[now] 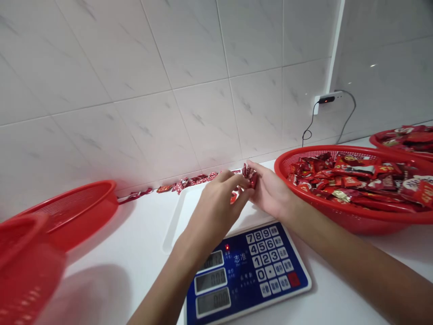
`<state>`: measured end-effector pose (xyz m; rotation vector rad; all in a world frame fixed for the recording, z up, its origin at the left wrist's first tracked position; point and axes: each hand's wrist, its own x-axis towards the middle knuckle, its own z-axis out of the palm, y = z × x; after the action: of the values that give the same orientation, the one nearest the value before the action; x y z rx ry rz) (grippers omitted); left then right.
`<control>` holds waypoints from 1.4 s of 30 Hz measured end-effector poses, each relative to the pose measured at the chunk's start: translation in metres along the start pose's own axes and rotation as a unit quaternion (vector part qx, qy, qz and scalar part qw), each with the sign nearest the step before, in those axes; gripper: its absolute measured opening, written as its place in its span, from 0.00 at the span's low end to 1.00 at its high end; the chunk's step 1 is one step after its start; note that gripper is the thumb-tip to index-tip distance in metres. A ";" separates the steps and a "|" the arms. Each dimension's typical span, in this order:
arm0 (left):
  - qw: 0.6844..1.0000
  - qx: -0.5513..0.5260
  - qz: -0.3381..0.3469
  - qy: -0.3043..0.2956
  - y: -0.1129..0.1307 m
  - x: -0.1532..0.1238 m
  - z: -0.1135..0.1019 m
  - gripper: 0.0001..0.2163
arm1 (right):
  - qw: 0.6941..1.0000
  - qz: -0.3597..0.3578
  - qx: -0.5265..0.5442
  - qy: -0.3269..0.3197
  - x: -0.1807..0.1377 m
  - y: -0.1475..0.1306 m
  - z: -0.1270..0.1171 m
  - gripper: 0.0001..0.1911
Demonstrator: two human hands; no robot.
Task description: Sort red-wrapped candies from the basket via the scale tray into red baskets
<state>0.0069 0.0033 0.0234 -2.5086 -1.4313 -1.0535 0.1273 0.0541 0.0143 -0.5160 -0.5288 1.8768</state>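
Observation:
Above the white pan (182, 207) of a digital weighing scale (243, 271), my two hands meet around small red-wrapped candies (249, 174). My right hand (270, 189) is cupped palm up, with the candies resting against its fingers. The fingers of my left hand (225, 194) are closed in a pinch at the same candies; how many lie between them is hidden. A bit of red wrapper shows just below the left fingers. The scale's blue panel has number keys and three displays, partly covered by my left forearm.
At right stands a red plastic basket (338, 216) heaped with wrapped candies, with another filled basket (379, 140) behind it. Red baskets (84, 216) stand at left. A row of candies (192, 181) lies along the tiled wall. A cabled power socket (326, 100) is on the wall.

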 end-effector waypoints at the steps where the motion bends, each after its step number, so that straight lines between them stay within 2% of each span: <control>1: 1.000 0.002 0.001 0.016 0.001 0.000 -0.005 0.04 | 1.000 -0.006 0.005 -0.003 0.001 -0.001 0.000 0.13; 3: 0.999 -0.018 -0.012 0.043 0.003 0.000 -0.016 0.05 | 1.000 -0.022 -0.004 0.012 0.004 -0.005 -0.002 0.11; 6: 0.990 -0.102 -0.084 0.058 0.003 0.000 -0.028 0.05 | 0.997 -0.034 -0.063 0.034 0.011 -0.011 -0.010 0.10; 7: 0.984 -0.125 -0.111 0.066 0.001 0.000 -0.030 0.05 | 0.996 -0.028 -0.088 0.011 0.012 -0.014 -0.012 0.11; 9: 0.973 -0.150 -0.154 0.086 -0.005 0.002 -0.033 0.06 | 0.987 -0.015 -0.138 -0.080 0.012 -0.017 -0.017 0.16; 11: 0.969 -0.151 -0.169 0.100 -0.010 0.003 -0.032 0.06 | 0.960 -0.027 -0.211 -0.180 0.008 -0.019 -0.018 0.19; 13: 0.968 -0.155 -0.170 0.100 -0.013 0.004 -0.030 0.06 | 0.917 -0.087 -0.315 -0.228 0.002 -0.020 -0.017 0.18; 16: 0.965 -0.188 -0.161 0.081 -0.014 0.004 -0.027 0.07 | 0.859 -0.192 -0.434 -0.192 -0.004 -0.020 -0.013 0.15; 18: 0.962 -0.224 -0.144 0.059 -0.013 0.004 -0.026 0.06 | 0.848 -0.220 -0.458 -0.154 -0.004 -0.020 -0.012 0.15; 22: 0.957 -0.259 -0.130 0.024 -0.017 0.005 -0.021 0.04 | 0.847 -0.218 -0.462 -0.146 0.003 -0.019 -0.016 0.14; 26: 0.968 -0.210 -0.126 0.047 -0.023 0.005 -0.017 0.04 | 0.857 -0.194 -0.451 -0.156 0.008 -0.017 -0.021 0.15; 28: 0.979 -0.164 -0.091 0.085 -0.025 0.005 -0.017 0.05 | 0.875 -0.157 -0.425 -0.168 0.008 -0.018 -0.022 0.19; 31: 0.990 -0.024 0.004 0.137 -0.029 0.005 -0.021 0.06 | 0.906 -0.073 -0.375 -0.181 0.007 -0.020 -0.021 0.25; 33: 0.989 0.039 0.066 0.128 -0.031 0.004 -0.024 0.08 | 0.911 -0.033 -0.365 -0.189 0.007 -0.020 -0.020 0.26; 35: 0.990 0.031 0.093 0.098 -0.032 0.004 -0.026 0.10 | 0.909 -0.036 -0.373 -0.185 0.006 -0.019 -0.019 0.24; 38: 0.996 -0.047 0.047 0.057 -0.033 0.004 -0.026 0.10 | 0.903 -0.094 -0.389 -0.157 0.006 -0.018 -0.019 0.17; 42: 0.973 -0.176 -0.112 0.097 -0.035 0.006 -0.026 0.05 | 0.892 -0.149 -0.401 -0.143 0.005 -0.020 -0.020 0.13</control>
<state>-0.0324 0.0181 0.0375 -2.4067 -1.6176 -1.6781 0.1520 0.0677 0.0095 -0.6385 -1.5215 1.3814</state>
